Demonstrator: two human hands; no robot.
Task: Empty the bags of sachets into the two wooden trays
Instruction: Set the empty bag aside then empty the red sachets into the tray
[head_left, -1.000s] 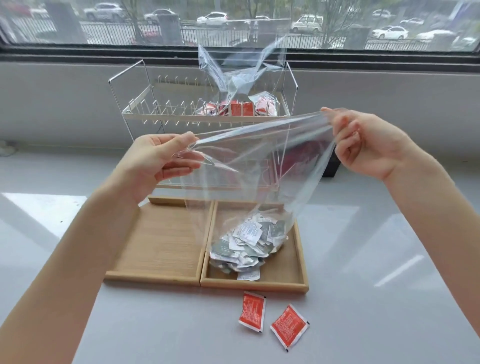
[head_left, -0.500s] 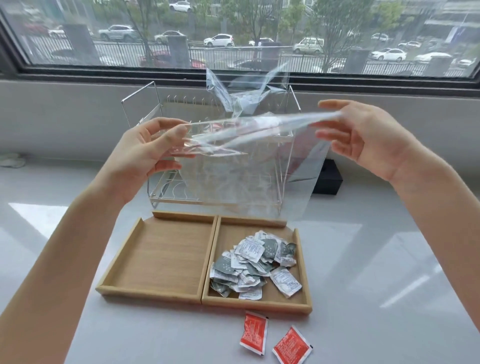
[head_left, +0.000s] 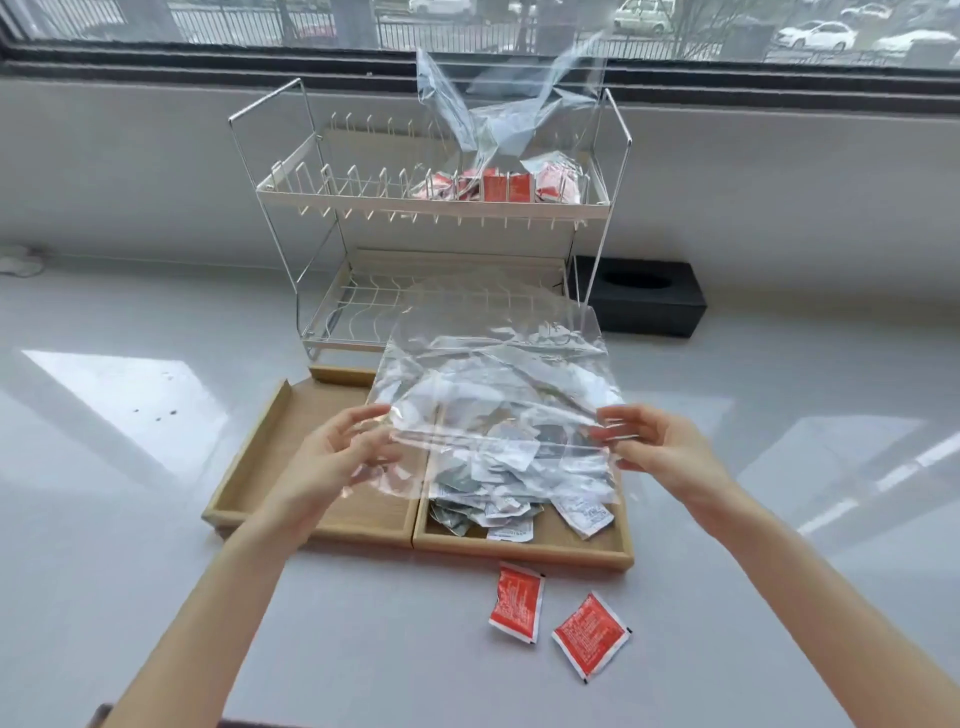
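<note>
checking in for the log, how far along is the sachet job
Done: grey sachets fill the right tray. In hand: both hands, left and right, hold the emptied clear bag over the trays. Left: the red bag on the rack, the bare left tray, two loose red sachets.

The clear bag (head_left: 498, 374) hangs flat over both wooden trays (head_left: 249, 467), so the way down at 12 o'clock is covered. Behind it the wire rack (head_left: 431, 208) blocks farther reach. The tabletop (head_left: 130, 415) at 9 and 3 o'clock is free; two red sachets (head_left: 519, 603) lie at 6 o'clock.
</note>
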